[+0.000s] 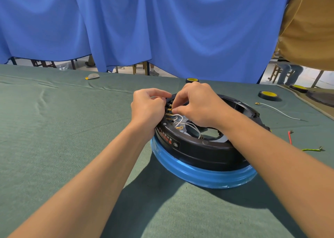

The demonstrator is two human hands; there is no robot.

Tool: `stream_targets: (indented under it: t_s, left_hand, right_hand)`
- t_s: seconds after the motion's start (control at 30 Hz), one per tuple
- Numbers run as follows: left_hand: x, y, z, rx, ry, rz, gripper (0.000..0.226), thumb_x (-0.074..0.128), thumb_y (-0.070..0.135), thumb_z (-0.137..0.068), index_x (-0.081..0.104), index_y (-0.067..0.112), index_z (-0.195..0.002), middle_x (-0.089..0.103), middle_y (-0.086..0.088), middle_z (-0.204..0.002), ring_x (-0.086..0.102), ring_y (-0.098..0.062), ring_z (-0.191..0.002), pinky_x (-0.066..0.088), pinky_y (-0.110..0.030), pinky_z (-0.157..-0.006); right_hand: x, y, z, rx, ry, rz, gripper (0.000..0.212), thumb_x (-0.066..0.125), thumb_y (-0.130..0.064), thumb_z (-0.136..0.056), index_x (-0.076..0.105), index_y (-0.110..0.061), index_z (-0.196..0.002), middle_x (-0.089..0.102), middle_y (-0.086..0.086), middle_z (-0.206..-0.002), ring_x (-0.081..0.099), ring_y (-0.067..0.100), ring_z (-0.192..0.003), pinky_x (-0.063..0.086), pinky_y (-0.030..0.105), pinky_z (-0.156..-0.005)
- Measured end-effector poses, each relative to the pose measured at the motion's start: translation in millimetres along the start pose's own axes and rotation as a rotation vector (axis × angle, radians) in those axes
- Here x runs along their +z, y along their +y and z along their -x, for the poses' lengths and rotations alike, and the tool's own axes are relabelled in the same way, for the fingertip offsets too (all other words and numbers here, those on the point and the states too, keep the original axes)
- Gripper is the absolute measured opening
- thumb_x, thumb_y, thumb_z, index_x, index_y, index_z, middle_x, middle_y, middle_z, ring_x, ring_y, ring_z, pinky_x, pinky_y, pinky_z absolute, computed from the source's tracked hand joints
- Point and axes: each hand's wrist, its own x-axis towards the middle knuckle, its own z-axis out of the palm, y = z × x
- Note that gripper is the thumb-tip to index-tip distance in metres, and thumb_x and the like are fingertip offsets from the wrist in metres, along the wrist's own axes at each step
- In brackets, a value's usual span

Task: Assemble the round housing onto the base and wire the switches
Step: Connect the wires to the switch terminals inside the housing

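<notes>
Housing: black round plastic housing (207, 147) seated on blue film-wrapped round base (198, 172), mid green-clothed worktop (72, 129).
Brace: left hand (148, 106) curled round housing rim behind switches, likely steadying against push.
Wiring: right hand (197, 104) pinching white wire (191, 125) end at brass switch tabs (169, 111), probably for pressing on.
Spare: loose white lead (278, 110) well apart, rightward.

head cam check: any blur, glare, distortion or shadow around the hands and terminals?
Head view: wide-angle bowing stretches the forearms; left hand, right hand and black housing sharp, no glare; soft shadows on the green cloth before the blue base; brass terminals partly hidden by the right hand pinching a white wire.
</notes>
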Motion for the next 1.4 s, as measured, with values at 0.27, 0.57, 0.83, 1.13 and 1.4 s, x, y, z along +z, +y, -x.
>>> stream_targets:
  t_s: [0.27,0.57,0.83,1.13,1.4]
  left_hand:
    - [0.8,-0.5,0.7,0.013,0.011,-0.018,0.038,0.053,-0.004,-0.088,0.075,0.022,-0.071,0.074,-0.012,-0.087,0.071,-0.030,-0.087,0.060,-0.048,-0.080]
    - [-1.6,2.1,-1.2,0.017,-0.027,-0.066,0.036,0.054,-0.003,-0.094,0.075,0.021,-0.078,0.074,-0.007,-0.089,0.071,-0.026,-0.089,0.061,-0.040,-0.076]
    - [6.4,21.1,7.2,0.244,-0.006,-0.565,0.033,0.049,0.000,-0.092,0.074,0.021,-0.095,0.071,-0.005,-0.107,0.062,-0.022,-0.105,0.052,-0.031,-0.085]
    - [111.0,63.1,58.9,0.639,-0.249,-1.093,0.020,0.044,0.024,-0.097,0.059,0.017,-0.107,0.050,-0.004,-0.080,0.051,-0.035,-0.081,0.036,-0.035,-0.065]
    - [150.9,40.5,57.1,0.446,-0.739,-1.112,0.047,0.025,0.042,-0.106,0.051,0.005,-0.118,0.041,-0.014,-0.140,0.026,-0.028,-0.141,0.026,-0.041,-0.110]
  right_hand:
    - [5.8,-5.8,1.0,-0.026,0.027,0.040,0.007,0.068,-0.015,-0.088,0.075,-0.014,-0.091,0.053,-0.005,-0.089,0.052,0.010,-0.081,0.043,0.023,-0.072]
    - [-37.3,25.8,20.4,0.014,0.070,0.022,0.012,0.066,-0.027,-0.088,0.074,-0.019,-0.083,0.061,-0.018,-0.072,0.057,0.000,-0.073,0.042,0.018,-0.065]
    - [-37.1,74.2,57.0,0.262,0.333,-0.131,0.027,0.062,-0.035,-0.091,0.076,-0.016,-0.077,0.062,-0.010,-0.064,0.053,0.010,-0.065,0.035,0.026,-0.068]
    - [-34.1,101.0,52.6,0.487,0.454,-0.584,0.038,0.059,-0.034,-0.090,0.063,-0.009,-0.062,0.056,0.001,-0.054,0.049,0.019,-0.059,0.043,0.035,-0.061]
    - [-61.9,199.7,69.6,0.621,0.412,-0.168,0.032,0.052,-0.032,-0.095,0.073,-0.014,-0.079,0.068,0.007,-0.078,0.060,0.033,-0.094,0.045,0.035,-0.077]
